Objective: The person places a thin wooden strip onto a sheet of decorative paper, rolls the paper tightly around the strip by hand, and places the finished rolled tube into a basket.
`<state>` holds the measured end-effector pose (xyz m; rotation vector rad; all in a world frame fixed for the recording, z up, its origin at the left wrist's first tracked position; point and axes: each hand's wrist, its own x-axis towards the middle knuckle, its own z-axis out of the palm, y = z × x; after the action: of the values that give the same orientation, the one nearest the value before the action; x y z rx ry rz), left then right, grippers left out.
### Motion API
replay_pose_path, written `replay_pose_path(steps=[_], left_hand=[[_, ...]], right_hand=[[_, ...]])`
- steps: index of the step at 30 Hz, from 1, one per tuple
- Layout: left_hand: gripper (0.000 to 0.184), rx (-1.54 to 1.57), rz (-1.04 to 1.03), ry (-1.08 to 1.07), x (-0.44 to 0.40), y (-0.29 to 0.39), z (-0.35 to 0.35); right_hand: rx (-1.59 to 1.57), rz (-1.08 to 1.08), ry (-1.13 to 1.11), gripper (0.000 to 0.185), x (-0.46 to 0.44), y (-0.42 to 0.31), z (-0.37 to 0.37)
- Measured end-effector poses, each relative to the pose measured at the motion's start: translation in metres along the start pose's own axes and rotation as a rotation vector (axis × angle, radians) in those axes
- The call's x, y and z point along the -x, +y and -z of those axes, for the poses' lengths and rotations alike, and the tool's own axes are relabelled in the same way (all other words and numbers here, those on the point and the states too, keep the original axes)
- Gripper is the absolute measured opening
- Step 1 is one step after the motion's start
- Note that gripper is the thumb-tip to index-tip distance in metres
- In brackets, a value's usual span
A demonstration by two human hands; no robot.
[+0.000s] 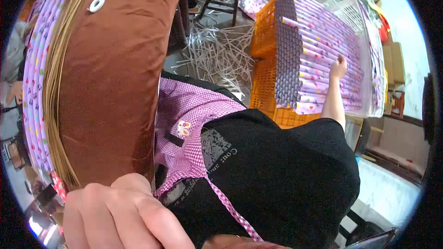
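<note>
My right hand (339, 68) reaches out to the stack of lilac printed tubes (323, 41) and rests against their upper side, fingers curled. Whether a single tube is inside its grip cannot be seen. The tubes lie parallel, their dark open ends facing left, and one pokes out beyond the others. Very close to the camera, at the bottom left, my left hand (122, 214) shows its knuckles, with bent fingers held together. Its fingertips run out of the frame, so whatever they hold is hidden.
Orange plastic crates (264, 76) stand beside the tubes, with a white basket (353, 14) behind. On the brown cloth-covered table (115, 74) lie thin tan strips (53, 78), more lilac tubes (34, 83) and a white tape roll (96, 4). White strip scraps (219, 55) litter the floor near a stool (219, 2).
</note>
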<state>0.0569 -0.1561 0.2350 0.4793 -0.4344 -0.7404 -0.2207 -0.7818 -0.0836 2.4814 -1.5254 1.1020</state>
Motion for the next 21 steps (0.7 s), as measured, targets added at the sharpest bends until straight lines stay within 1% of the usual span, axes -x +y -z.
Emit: replay_pose_path(steps=[1,2,3,4,5,6,8,9,11,13,15,16,18,19,21], left_hand=[[0.036,0.002,0.008,-0.006,-0.005,-0.004,0.005],[0.036,0.030,0.007,-0.158,-0.009,-0.008,0.011],[0.035,0.058,0.005,-0.308,-0.010,-0.012,0.014],[0.035,0.060,0.011,-0.314,-0.009,-0.013,0.011],[0.034,0.057,0.007,-0.302,-0.007,-0.015,0.008],[0.034,0.053,-0.001,-0.289,-0.006,-0.016,0.005],[0.034,0.065,-0.027,-0.275,-0.002,-0.019,0.000],[0.034,0.079,-0.051,-0.258,0.001,-0.020,-0.002],[0.034,0.044,-0.029,-0.241,0.005,-0.018,-0.008],[0.034,0.004,-0.017,-0.219,0.006,-0.017,-0.009],[0.033,0.060,0.000,-0.419,0.003,-0.019,-0.002],[0.033,0.043,-0.021,-0.416,0.003,-0.019,-0.002],[0.032,0.090,-0.026,-0.443,0.006,-0.017,-0.002],[0.032,0.064,-0.060,-0.442,0.007,-0.017,0.003],[0.037,0.056,-0.127,-0.554,0.011,-0.016,0.015]], right_hand=[[-0.059,-0.111,0.012,0.033,0.006,0.014,0.004],[-0.053,-0.118,0.018,0.033,0.013,0.026,0.007],[0.014,-0.155,-0.038,0.034,0.021,0.033,0.010],[0.080,-0.192,-0.095,0.035,0.029,0.038,0.011],[-0.029,-0.209,-0.109,0.036,0.040,0.040,0.006],[0.094,-0.230,-0.211,0.037,0.048,0.027,0.009],[0.067,-0.108,-0.231,0.035,0.062,0.023,-0.008],[0.062,-0.107,-0.227,0.035,0.062,0.016,-0.012],[0.156,0.106,-0.269,0.034,0.070,-0.002,-0.025],[0.185,0.147,-0.281,0.034,0.068,-0.025,-0.033],[0.244,0.198,-0.293,0.036,0.062,-0.051,-0.038],[0.224,0.216,-0.288,0.036,0.059,-0.051,-0.044],[0.379,0.183,-0.473,0.034,0.051,-0.045,-0.060],[0.372,0.211,-0.489,0.034,0.051,-0.039,-0.065],[0.378,0.229,-0.502,0.034,0.053,-0.040,-0.070]])
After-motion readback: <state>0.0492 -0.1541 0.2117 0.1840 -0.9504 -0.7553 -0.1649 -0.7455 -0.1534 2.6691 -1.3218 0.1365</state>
